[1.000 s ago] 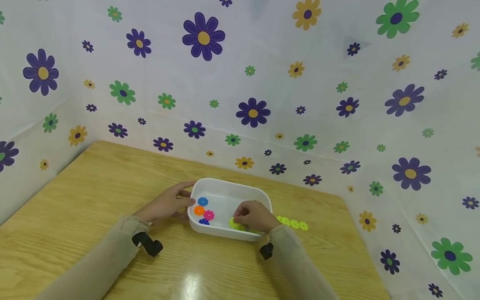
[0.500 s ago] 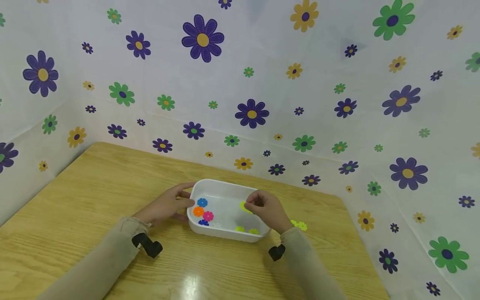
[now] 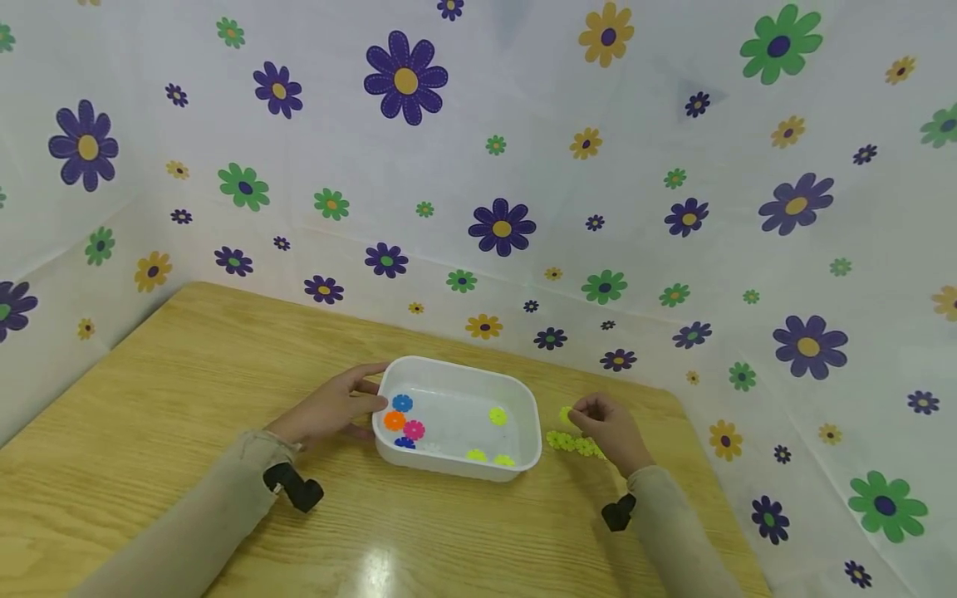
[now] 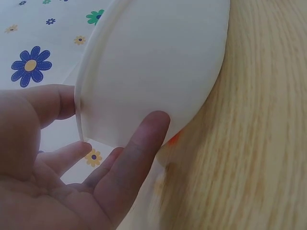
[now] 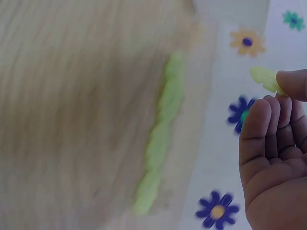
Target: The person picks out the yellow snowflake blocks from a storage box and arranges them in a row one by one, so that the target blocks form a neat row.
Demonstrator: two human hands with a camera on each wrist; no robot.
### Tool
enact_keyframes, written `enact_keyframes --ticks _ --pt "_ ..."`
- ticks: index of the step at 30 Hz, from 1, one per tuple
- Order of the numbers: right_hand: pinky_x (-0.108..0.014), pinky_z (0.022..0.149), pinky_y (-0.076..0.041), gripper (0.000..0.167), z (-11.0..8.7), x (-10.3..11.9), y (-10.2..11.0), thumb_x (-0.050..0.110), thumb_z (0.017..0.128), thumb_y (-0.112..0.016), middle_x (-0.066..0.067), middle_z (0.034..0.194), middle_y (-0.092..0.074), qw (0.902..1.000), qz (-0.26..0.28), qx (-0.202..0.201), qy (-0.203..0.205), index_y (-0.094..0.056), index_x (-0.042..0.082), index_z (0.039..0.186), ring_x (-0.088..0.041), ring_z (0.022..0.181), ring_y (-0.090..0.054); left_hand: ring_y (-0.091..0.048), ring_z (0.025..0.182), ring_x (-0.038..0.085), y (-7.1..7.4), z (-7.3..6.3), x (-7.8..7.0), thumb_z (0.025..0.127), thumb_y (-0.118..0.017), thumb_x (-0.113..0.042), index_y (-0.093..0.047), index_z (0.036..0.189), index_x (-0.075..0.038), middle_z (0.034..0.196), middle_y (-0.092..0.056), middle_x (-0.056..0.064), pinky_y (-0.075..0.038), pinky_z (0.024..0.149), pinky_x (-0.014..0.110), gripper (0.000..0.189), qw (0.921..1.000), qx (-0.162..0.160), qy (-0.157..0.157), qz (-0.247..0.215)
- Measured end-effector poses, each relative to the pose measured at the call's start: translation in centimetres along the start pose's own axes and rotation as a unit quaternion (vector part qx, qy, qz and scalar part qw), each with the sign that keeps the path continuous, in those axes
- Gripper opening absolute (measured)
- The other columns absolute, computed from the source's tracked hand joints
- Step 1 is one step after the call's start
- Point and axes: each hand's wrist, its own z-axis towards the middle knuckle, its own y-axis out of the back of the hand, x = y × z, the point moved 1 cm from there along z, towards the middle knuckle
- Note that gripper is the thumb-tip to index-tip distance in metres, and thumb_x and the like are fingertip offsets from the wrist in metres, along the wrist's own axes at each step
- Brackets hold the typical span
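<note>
Both arms are clothed in beige down to the bare hands. The left arm (image 3: 190,515) slants in from the near left toward the middle, and the left grip (image 3: 332,411) holds with its fingers (image 4: 134,158) spread apart and slightly bent. The right arm (image 3: 680,531) angles from the near right toward the far left. The right grip (image 3: 616,436), well apart from the left, pinches with its thumb (image 5: 294,84) against a finger, the remaining fingers close together, palm visible.

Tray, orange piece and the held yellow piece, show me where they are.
Tray (image 3: 449,468), head view: front wall.
Orange piece (image 3: 395,420), head view: centre.
Held yellow piece (image 5: 263,76), right wrist view: uncovered part.
</note>
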Motion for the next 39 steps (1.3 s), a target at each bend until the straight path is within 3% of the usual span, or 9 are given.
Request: enact_keyframes --ticks 9,16,22,30,39 --pt "-0.029 0.071 -0.057 0.024 -1.0 -4.8 3.2 0.021 0.102 -0.068 -0.012 0.098 -0.066 0.9977 -0.019 -0.030 -0.057 -0.064 -0.001 0.112 -0.021 0.085 -0.063 -0.064 0.112 0.037 0.0 -0.2 -0.1 0.104 -0.062 -0.015 -0.031 0.163 -0.018 0.143 -0.043 0.026 -0.065 0.081 0.047 0.067 1.0000 -0.003 0.000 0.007" --pt "-0.028 0.071 -0.053 0.027 -1.4 -7.5 5.0 0.023 0.102 -0.067 -0.005 0.098 -0.064 0.9938 -0.029 -0.036 -0.101 -0.063 -0.001 0.113 -0.017 0.084 -0.059 -0.064 0.111 0.036 0.0 -0.1 -0.1 0.104 -0.063 -0.015 -0.032 0.163 -0.018 0.142 -0.043 0.026 -0.065 0.081 0.048 0.066 1.0000 -0.003 0.000 0.005" --pt "-0.029 0.071 -0.057 0.028 -1.8 -7.8 5.5 0.022 0.101 -0.067 -0.007 0.098 -0.067 0.9912 -0.010 -0.009 -0.132 -0.064 -0.003 0.112 -0.018 0.083 -0.062 -0.065 0.111 0.035 0.0 -0.1 -0.1 0.104 -0.063 -0.016 -0.033 0.162 -0.019 0.141 -0.044 0.025 -0.065 0.080 0.047 0.066 0.9999 -0.006 0.000 0.011" --pt "-0.031 0.072 -0.057 0.025 -2.3 -7.7 5.9 0.019 0.101 -0.066 -0.008 0.097 -0.070 0.9894 -0.044 0.022 -0.136 -0.067 -0.004 0.110 -0.018 0.083 -0.064 -0.064 0.112 0.037 -0.1 0.0 -0.2 0.103 -0.064 -0.017 -0.033 0.162 -0.019 0.142 -0.044 0.026 -0.065 0.081 0.047 0.066 1.0000 -0.003 0.001 0.006" --pt "-0.033 0.069 -0.057 0.021 -2.0 -8.3 5.4 0.014 0.099 -0.066 -0.009 0.094 -0.069 0.9905 -0.056 0.014 -0.125 -0.067 -0.005 0.108 -0.019 0.081 -0.062 -0.064 0.112 0.037 -0.1 -0.1 -0.1 0.104 -0.063 -0.016 -0.033 0.162 -0.017 0.143 -0.043 0.027 -0.065 0.081 0.047 0.066 1.0000 -0.005 0.003 0.007"
